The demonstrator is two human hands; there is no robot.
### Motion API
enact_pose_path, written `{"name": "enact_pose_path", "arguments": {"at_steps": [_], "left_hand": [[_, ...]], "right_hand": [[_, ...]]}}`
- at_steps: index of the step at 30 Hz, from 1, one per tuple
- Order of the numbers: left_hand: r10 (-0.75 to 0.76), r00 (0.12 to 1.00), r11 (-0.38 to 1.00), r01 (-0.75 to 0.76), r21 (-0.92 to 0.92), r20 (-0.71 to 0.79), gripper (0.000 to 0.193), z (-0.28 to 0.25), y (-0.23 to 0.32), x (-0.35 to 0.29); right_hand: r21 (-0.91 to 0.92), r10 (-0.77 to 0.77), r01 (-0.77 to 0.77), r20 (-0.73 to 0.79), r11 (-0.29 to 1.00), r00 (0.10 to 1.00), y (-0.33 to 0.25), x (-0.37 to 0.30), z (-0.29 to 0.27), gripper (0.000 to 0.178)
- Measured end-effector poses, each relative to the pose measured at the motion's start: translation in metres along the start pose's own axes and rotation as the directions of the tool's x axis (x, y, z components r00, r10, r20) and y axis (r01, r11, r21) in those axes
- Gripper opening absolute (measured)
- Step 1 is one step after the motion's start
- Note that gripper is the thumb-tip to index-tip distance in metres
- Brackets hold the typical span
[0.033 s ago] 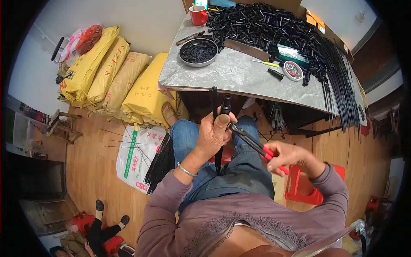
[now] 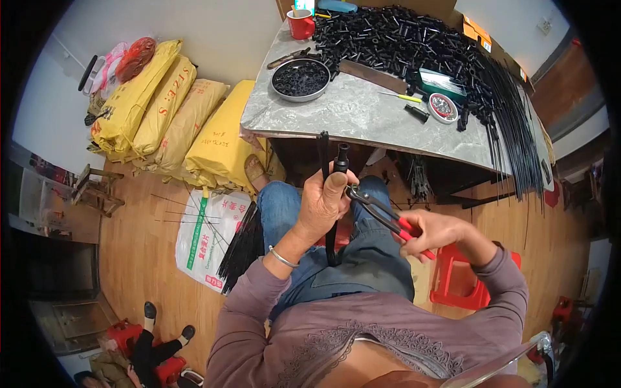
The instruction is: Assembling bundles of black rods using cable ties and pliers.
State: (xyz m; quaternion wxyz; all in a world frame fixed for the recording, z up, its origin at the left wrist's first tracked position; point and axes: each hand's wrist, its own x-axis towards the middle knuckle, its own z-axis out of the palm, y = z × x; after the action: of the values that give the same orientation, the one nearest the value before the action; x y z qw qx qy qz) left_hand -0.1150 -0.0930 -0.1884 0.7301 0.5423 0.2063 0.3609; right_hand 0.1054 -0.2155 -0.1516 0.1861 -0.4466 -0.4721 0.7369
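Note:
My left hand (image 2: 325,197) is closed around a black tubular plastic part (image 2: 342,155), held upright with its thumb against the front. A bundle of thin black strips (image 2: 324,152) runs through the same hand, its ends showing above the fingers and below them near my lap. My right hand (image 2: 430,234) grips red-handled pliers (image 2: 381,215), their handles spread apart. The jaws touch or nearly touch the tubular part's lower end beside my left fingers. Whether they bite on anything there is too small to tell.
Ahead stands a grey marbled table (image 2: 362,119) with a heap of black tubular parts (image 2: 401,45), a round tray of small black pieces (image 2: 300,79) and a yellow-handled screwdriver (image 2: 407,97). Yellow sacks (image 2: 220,139) lie to the left, a red stool (image 2: 459,281) at right. Another person sits behind, lower left.
The pliers' handles have spread wider apart in my right hand. My left hand, the tubular part and the strips stay almost where they were.

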Motion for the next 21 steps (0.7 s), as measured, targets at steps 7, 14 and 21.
{"name": "enact_pose_path", "arguments": {"at_steps": [7,14,21], "left_hand": [[0.025,0.998,0.999,-0.024,0.023,-0.059,0.061,0.000,0.006,-0.002],[-0.007,0.998,0.997,0.012,-0.073,0.063,0.063,-0.012,0.002,0.005],[-0.053,0.983,0.980,0.085,-0.177,0.177,0.066,-0.018,0.003,0.010]], "right_hand": [[-0.200,-0.031,-0.030,-0.298,0.979,0.954,-0.014,0.005,0.022,0.022],[0.157,-0.059,0.086,-0.166,0.984,0.984,-0.006,0.015,0.022,0.044],[0.140,0.005,0.006,-0.076,0.990,0.997,-0.014,0.014,0.020,0.044]]}}
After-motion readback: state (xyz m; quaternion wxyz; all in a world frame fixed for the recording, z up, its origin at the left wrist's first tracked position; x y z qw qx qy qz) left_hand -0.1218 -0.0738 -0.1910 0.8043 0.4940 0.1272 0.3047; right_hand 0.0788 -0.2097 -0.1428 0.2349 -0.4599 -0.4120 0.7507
